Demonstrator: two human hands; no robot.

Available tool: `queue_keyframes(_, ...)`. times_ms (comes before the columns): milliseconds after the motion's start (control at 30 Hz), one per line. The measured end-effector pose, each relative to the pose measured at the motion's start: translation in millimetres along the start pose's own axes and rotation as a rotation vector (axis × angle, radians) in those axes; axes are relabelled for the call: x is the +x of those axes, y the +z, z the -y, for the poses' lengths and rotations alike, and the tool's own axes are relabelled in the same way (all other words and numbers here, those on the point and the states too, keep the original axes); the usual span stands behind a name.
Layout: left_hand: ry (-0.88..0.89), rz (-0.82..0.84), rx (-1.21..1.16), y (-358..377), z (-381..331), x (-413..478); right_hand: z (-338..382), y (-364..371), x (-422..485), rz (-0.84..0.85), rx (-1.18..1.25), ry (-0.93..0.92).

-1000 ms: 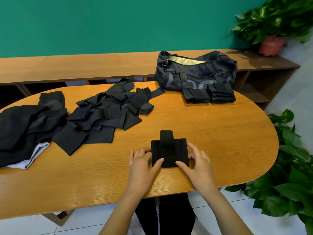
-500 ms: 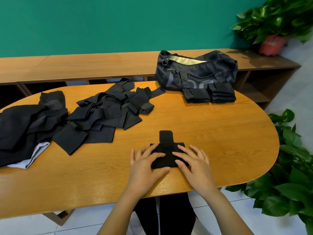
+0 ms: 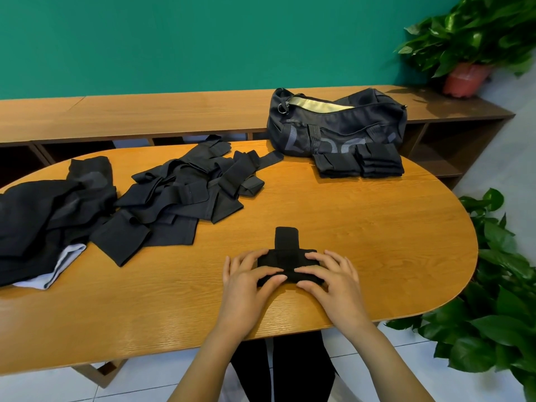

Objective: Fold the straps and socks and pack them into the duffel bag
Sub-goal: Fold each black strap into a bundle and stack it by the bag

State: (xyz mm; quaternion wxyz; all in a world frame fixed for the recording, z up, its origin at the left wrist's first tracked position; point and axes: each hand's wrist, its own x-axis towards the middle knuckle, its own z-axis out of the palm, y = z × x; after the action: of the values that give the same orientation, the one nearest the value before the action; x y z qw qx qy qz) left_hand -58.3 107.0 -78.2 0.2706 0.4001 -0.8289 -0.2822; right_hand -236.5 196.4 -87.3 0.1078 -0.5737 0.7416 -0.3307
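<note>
A black strap point(image 3: 285, 258) lies folded near the table's front edge, a short tab sticking out at its far side. My left hand point(image 3: 246, 282) and my right hand point(image 3: 333, 280) both rest on it, thumbs at its near edge and fingers laid over the top, holding the fold. A heap of unfolded black straps and socks point(image 3: 179, 195) lies at the middle left. Two stacks of folded black pieces point(image 3: 359, 163) sit in front of the dark duffel bag point(image 3: 336, 123), which stands at the table's far side with its zip open.
A pile of dark clothing with a white lining point(image 3: 43, 216) covers the table's left end. The oval wooden table point(image 3: 362, 227) has a low wooden shelf unit point(image 3: 145, 114) behind it. Potted plants stand at the back right point(image 3: 470, 44) and at the right edge point(image 3: 499, 300).
Both hands have rolled the strap's near edge over and moved on top of it. The piece is now a narrower, thicker fold. Nothing else has moved.
</note>
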Motion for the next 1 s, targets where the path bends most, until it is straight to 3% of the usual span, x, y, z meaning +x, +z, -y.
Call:
queue_keyframes(300,0.061,0.019,0.064,1.6,3.7,-1.1,-4.0,2.3,2.2,-0.028,0.013,0.000)
queue_keyframes(1000,0.007,0.051,0.065,-0.8,1.2,0.8,-4.2,0.6,2.0,-0.011,0.050,-0.025)
